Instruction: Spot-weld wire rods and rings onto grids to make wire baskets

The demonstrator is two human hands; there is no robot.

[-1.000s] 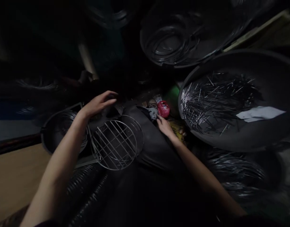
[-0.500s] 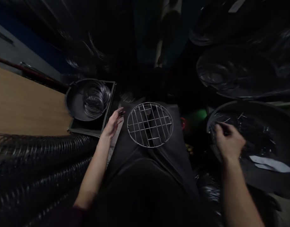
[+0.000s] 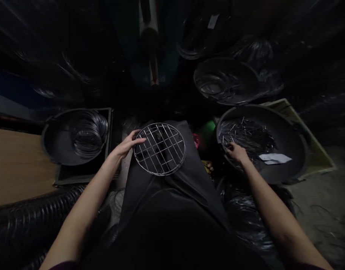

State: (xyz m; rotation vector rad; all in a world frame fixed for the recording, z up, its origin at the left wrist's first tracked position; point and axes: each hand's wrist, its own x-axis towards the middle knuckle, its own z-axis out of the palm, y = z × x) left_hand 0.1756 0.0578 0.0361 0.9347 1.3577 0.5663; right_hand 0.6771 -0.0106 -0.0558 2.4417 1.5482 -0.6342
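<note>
A round wire rack (image 3: pixel 160 143), with crossing bars inside a ring, rests on the dark apron (image 3: pixel 189 176) over my lap. My left hand (image 3: pixel 124 147) grips its left rim, thumb over the bars and the other fingers partly hidden at the edge. Off to the right, my right hand (image 3: pixel 238 153) is inside a wide dark basin (image 3: pixel 297 150), close to its near left wall. Its fingers are curled together beside a heap of short metal wire pieces (image 3: pixel 248 135); what they hold, if anything, I cannot make out.
White paper (image 3: pixel 275 158) lies in the right basin, which sits on a yellowish crate (image 3: pixel 320 161). At left, a basin (image 3: pixel 58 144) holds coiled wire (image 3: pixel 89 133). Stacked dark rings (image 3: pixel 28 213) fill the lower left. Another basin (image 3: pixel 231 80) stands behind.
My left hand has come onto the rack's left rim from beside it. My right hand has gone deeper among the wire pieces at the basin's left side. The view has turned right.
</note>
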